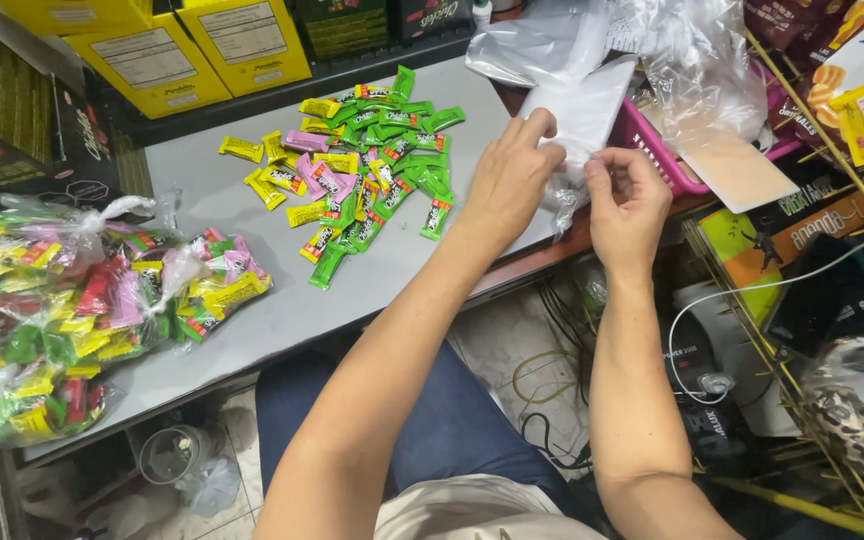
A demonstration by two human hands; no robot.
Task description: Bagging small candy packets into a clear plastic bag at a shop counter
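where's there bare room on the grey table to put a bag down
Bare grey table lies between the loose candy pile and the filled candy bags, and along the near edge. Crowded: the far right, where both hands work a clear bag.

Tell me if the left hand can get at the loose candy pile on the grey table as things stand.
Probably yes. The left hand pinches the clear plastic bag right beside the loose candy pile on the grey table, with nothing between them; it would need to release the bag first.

Both bare forearms are reaching forward from the lower edge. The left hand (pixel 510 178) is lying knuckles up, fingers curled forward and pinching. The right hand (pixel 628 208) is sitting just beside it, fingertips pinching too.
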